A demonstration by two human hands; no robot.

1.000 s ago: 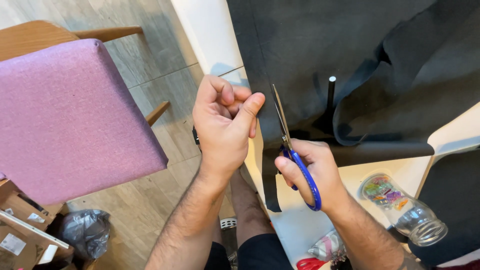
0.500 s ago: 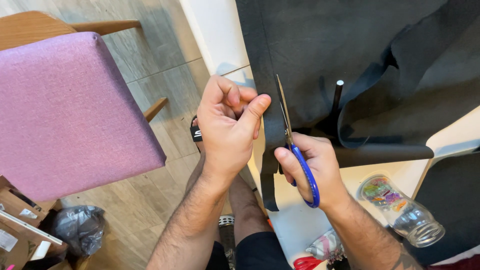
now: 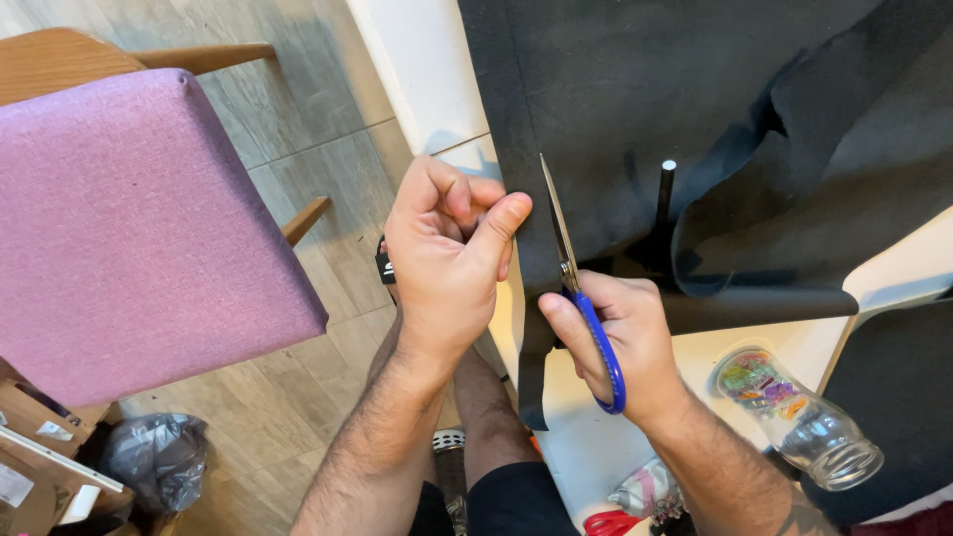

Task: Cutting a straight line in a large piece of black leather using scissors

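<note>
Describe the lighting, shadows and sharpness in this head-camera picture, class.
Head view: even, soft indoor light, no strong glare; the black fabric swallows detail in its folds; the left hand and right hand with the scissors are sharp; the glass jar shows faint highlights; edges bend slightly.

Left of the hands stands a chair with a purple cushion (image 3: 139,228) on a wooden frame. Below it on the floor lies a grey plastic bag (image 3: 154,457). Right of the hands, a clear glass jar (image 3: 799,422) of colourful bits lies tipped on the white counter (image 3: 695,357).

hands (image 3: 452,263): bare | forearms: hairy, sleeveless | right forearm: tattoo | shorts: black
</note>
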